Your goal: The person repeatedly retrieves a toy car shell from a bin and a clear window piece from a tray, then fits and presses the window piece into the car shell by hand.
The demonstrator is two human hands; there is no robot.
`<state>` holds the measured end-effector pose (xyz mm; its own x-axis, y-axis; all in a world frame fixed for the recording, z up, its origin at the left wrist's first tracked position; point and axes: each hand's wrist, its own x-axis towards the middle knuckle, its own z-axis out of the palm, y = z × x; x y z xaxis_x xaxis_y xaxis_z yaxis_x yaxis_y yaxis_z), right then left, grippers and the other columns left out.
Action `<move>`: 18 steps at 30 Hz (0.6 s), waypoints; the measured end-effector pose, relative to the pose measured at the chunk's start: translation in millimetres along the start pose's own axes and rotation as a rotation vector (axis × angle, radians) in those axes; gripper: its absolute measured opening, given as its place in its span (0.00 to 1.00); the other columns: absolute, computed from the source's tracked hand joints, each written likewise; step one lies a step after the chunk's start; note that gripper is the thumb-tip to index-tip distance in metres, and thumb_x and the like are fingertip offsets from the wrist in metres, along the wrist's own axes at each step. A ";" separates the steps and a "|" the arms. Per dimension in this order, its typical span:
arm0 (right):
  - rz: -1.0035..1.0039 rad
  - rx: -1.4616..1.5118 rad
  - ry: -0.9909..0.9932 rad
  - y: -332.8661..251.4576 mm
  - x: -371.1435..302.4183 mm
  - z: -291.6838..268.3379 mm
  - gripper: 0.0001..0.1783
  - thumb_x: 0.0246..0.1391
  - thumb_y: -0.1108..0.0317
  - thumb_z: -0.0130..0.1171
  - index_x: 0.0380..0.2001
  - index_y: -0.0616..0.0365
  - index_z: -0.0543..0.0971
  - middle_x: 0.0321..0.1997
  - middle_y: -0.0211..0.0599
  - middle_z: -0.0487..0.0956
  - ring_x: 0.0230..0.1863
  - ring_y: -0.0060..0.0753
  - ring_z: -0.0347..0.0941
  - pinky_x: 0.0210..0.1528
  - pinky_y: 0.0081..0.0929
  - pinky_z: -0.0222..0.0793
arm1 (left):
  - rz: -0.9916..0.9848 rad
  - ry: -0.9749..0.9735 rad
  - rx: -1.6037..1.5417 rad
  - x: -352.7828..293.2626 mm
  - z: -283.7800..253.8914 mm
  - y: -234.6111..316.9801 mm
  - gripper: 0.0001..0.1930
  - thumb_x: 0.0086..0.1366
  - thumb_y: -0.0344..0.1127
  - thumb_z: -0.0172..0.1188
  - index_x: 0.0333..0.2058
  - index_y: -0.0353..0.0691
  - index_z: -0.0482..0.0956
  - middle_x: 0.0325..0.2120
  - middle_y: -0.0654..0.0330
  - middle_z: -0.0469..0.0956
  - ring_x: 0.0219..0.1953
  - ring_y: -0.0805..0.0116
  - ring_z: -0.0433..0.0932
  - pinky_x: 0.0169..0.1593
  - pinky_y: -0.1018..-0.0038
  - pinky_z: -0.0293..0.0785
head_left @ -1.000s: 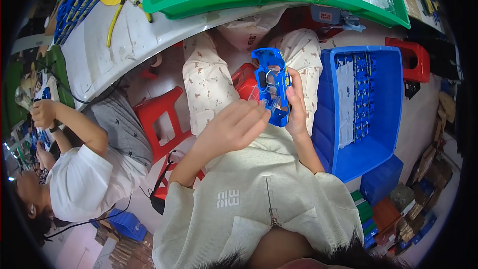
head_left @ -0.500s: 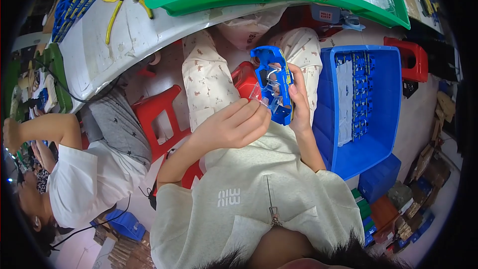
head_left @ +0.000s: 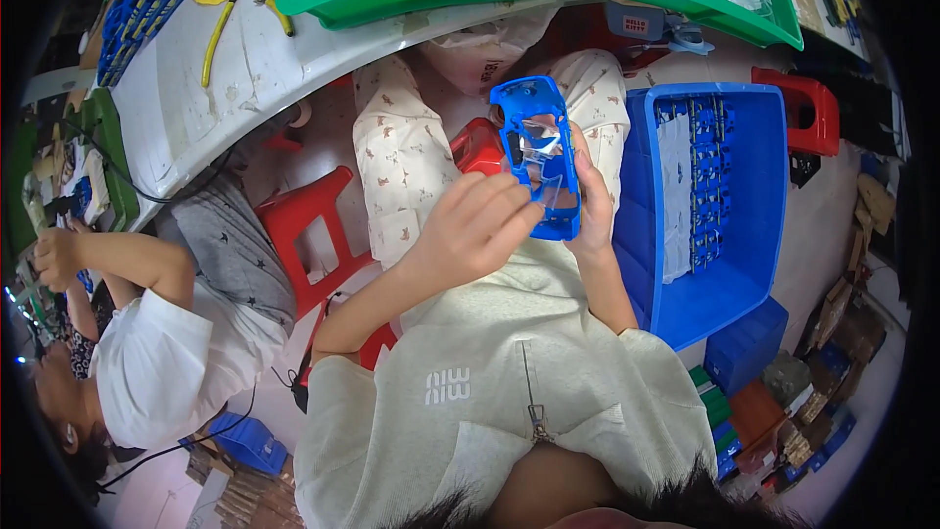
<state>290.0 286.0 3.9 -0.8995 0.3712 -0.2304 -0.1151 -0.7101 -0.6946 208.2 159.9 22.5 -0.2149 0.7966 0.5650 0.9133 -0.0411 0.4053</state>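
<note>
A blue plastic toy car body shell is held above my lap, its hollow inside turned up toward me. My right hand grips it along the right side, fingers wrapped behind and thumb at the edge. A clear plastic window piece sits within the shell, partly hidden by fingers. Over the shell's lower left edge, my left hand is closed, its fingertips pinching the clear piece. Whether that piece is fully seated I cannot tell.
A blue bin at my right holds several blue shells and white sheets. Ahead, a green tray rests on the white table beside yellow-handled pliers. A co-worker sits at left near a red stool.
The blue shell has turned so that more of its inside faces me. My left hand has shifted slightly up and right at its edge. The co-worker's arm has moved.
</note>
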 end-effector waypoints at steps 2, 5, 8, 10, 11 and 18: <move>0.003 -0.088 -0.061 3.3 0.3 -2.8 0.28 0.56 0.55 0.32 0.56 0.60 0.54 0.54 0.44 0.63 0.52 0.36 0.64 0.54 0.33 0.60 | -0.152 0.099 -0.183 4.2 -3.1 -3.2 0.16 0.35 0.21 0.57 0.28 0.40 0.74 0.27 0.61 0.71 0.32 0.63 0.72 0.36 0.71 0.67; 0.037 -0.097 0.050 7.8 0.5 -0.5 0.28 0.56 0.53 0.32 0.55 0.59 0.55 0.52 0.44 0.65 0.50 0.37 0.66 0.52 0.33 0.62 | -0.172 0.141 -0.174 4.9 -0.1 -0.9 0.16 0.33 0.20 0.56 0.27 0.40 0.73 0.26 0.61 0.70 0.30 0.63 0.71 0.33 0.71 0.67; 0.093 0.050 -0.037 3.7 0.5 0.4 0.27 0.56 0.53 0.31 0.54 0.58 0.57 0.49 0.45 0.67 0.47 0.38 0.68 0.50 0.33 0.64 | -0.054 0.201 -0.061 -2.6 5.5 5.6 0.15 0.34 0.25 0.60 0.27 0.39 0.73 0.28 0.60 0.70 0.32 0.63 0.72 0.32 0.70 0.70; 0.102 0.130 -0.053 3.5 1.6 -1.4 0.24 0.57 0.54 0.32 0.51 0.57 0.58 0.47 0.46 0.68 0.42 0.38 0.70 0.43 0.31 0.68 | -0.040 0.209 -0.062 -1.4 5.0 6.5 0.15 0.33 0.26 0.60 0.27 0.39 0.73 0.27 0.60 0.70 0.32 0.63 0.72 0.31 0.71 0.70; 0.106 0.212 -0.066 3.1 2.7 -3.6 0.21 0.57 0.54 0.33 0.47 0.57 0.60 0.45 0.47 0.68 0.37 0.38 0.71 0.36 0.30 0.71 | -0.023 0.215 -0.064 0.2 3.6 6.6 0.15 0.33 0.26 0.60 0.26 0.39 0.73 0.27 0.60 0.70 0.31 0.63 0.72 0.30 0.71 0.70; 0.089 0.215 -0.024 3.0 4.2 -24.1 0.25 0.56 0.50 0.31 0.49 0.57 0.62 0.41 0.52 0.70 0.27 0.36 0.71 0.27 0.29 0.70 | -0.256 0.402 0.175 -6.4 -51.2 -13.5 0.15 0.34 0.18 0.59 0.26 0.39 0.75 0.25 0.59 0.72 0.29 0.64 0.72 0.31 0.73 0.69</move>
<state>296.0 299.8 -15.7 -0.9196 0.2888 -0.2663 -0.1195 -0.8513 -0.5108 179.5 124.5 50.2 -0.5239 0.4717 0.7093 0.8510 0.2544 0.4594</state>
